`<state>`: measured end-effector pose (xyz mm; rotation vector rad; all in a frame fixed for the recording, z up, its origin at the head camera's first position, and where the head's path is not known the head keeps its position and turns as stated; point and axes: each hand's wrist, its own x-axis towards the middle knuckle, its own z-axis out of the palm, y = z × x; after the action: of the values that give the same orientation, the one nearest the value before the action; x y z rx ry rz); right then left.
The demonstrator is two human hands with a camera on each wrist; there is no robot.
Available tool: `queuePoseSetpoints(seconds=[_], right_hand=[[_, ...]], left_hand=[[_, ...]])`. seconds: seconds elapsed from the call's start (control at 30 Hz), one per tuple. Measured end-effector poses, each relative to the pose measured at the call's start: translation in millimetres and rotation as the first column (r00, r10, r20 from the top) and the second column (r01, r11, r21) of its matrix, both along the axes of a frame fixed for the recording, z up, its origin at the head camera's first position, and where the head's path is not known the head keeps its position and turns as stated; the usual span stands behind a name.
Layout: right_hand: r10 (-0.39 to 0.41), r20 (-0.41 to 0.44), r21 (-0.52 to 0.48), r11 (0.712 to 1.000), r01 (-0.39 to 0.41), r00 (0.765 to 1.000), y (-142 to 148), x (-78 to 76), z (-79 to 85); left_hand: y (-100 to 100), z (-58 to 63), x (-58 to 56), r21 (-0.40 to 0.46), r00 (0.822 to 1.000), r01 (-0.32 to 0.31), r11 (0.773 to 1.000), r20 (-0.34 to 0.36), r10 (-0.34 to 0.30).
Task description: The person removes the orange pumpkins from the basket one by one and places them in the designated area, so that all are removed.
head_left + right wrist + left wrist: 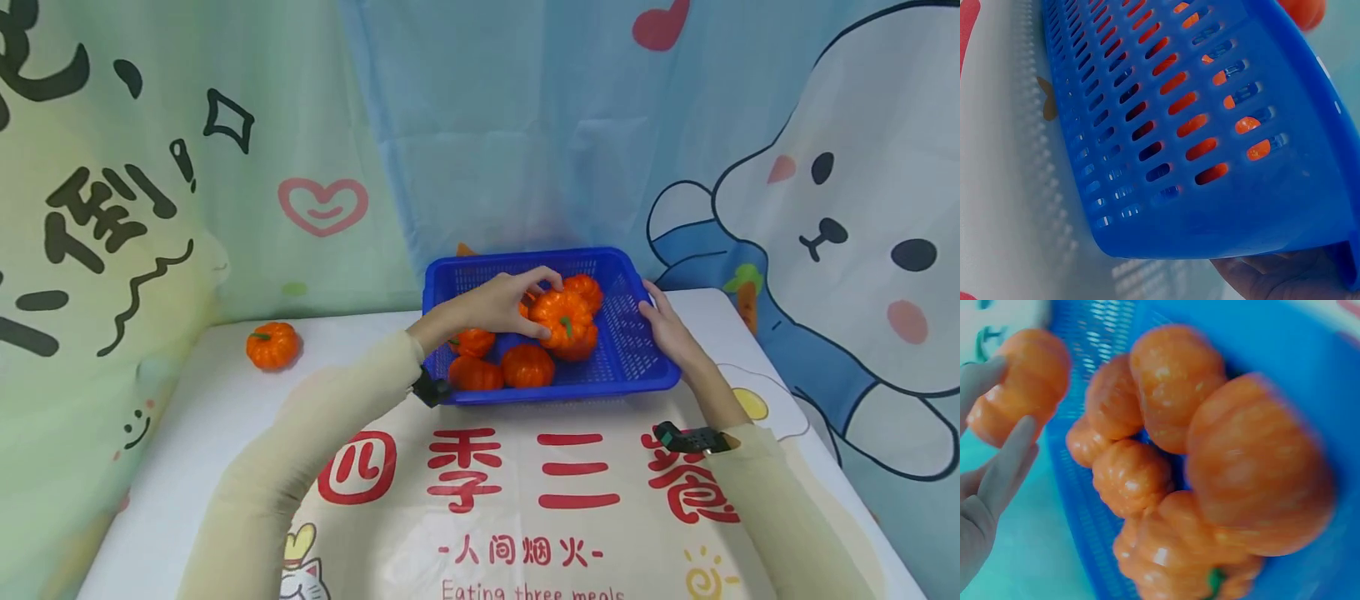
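A blue plastic basket (637, 350) with slotted sides holds several small orange pumpkins (527, 367). Over it, my left hand (502, 304) grips one pumpkin (558, 312) with a green stem between thumb and fingers. In the left wrist view this pumpkin (1029, 381) appears at the upper left, apart from the others, with the fingers against its side. At the basket's right end my right hand (671, 329) holds the rim. The right wrist view shows part of that hand (1285, 275) under the rim; its fingertips are mostly hidden.
A single pumpkin (272, 346) sits on the white table (225, 400) at the far left. Red characters are printed on the table cover (487, 467) in front of the basket. A patterned curtain (480, 125) hangs right behind, and a thin cable (795, 408) lies at right.
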<state>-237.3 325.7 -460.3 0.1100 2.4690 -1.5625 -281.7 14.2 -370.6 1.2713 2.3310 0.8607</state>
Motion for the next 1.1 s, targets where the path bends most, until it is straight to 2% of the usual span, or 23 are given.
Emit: queuePoseSetpoints(seconds=[0.1, 0.23, 0.37, 0.47, 0.53, 0.63, 0.73, 0.87, 0.97, 1.03, 1.1], right_hand=[[0.001, -0.003, -0.003, 1.000, -0.001, 1.000, -3.4, -0.5, 0.3], [0.000, -0.004, 0.000, 1.000, 0.000, 1.000, -3.1, 0.0, 2.3], [-0.001, 0.007, -0.002, 1.000, 0.001, 1.000, -3.1, 0.0, 1.0], [-0.004, 0.013, -0.002, 1.000, 0.004, 1.000, -2.4, -1.1, 0.1], [-0.008, 0.019, 0.001, 1.000, 0.008, 1.000, -1.5, -2.0, 0.0], [-0.012, 0.022, 0.005, 1.000, 0.011, 1.000, -1.1, -2.0, 0.8], [-0.010, 0.020, 0.010, 1.000, 0.010, 1.000, -1.7, -1.0, 1.9], [-0.001, 0.011, 0.007, 1.000, 0.001, 1.000, -2.9, -0.4, 3.2], [0.004, 0.008, 0.011, 1.000, -0.005, 1.000, -2.9, -0.9, 3.3], [0.005, 0.008, 0.010, 1.000, -0.005, 1.000, -2.4, -1.4, 2.7], [0.004, 0.011, 0.008, 1.000, -0.004, 1.000, -1.1, -1.7, 1.6]], left_hand=[[-31.0, -1.8, 10.7, 0.130, 0.991, -0.111, 0.985, 0.083, 0.101], [-70.0, -6.2, 34.9, 0.251, 0.962, -0.232, 0.940, 0.203, 0.184], [-107.8, -11.6, 67.8, 0.308, 0.902, -0.383, 0.871, 0.330, 0.279], [-134.3, -17.4, 90.0, 0.332, 0.854, -0.476, 0.814, 0.396, 0.338], [-151.6, -21.0, 101.3, 0.347, 0.833, -0.516, 0.783, 0.417, 0.364], [-175.4, -27.3, 110.9, 0.365, 0.810, -0.564, 0.740, 0.418, 0.411], [-195.0, -35.9, 113.7, 0.338, 0.779, -0.618, 0.710, 0.386, 0.494], [-215.3, -53.9, 107.0, 0.255, 0.723, -0.686, 0.681, 0.338, 0.602], [-231.6, -70.0, 92.8, 0.187, 0.678, -0.732, 0.655, 0.295, 0.673], [-242.6, -80.2, 78.4, 0.144, 0.635, -0.771, 0.621, 0.262, 0.727], [-251.9, -90.5, 61.9, 0.115, 0.584, -0.810, 0.575, 0.239, 0.776]])
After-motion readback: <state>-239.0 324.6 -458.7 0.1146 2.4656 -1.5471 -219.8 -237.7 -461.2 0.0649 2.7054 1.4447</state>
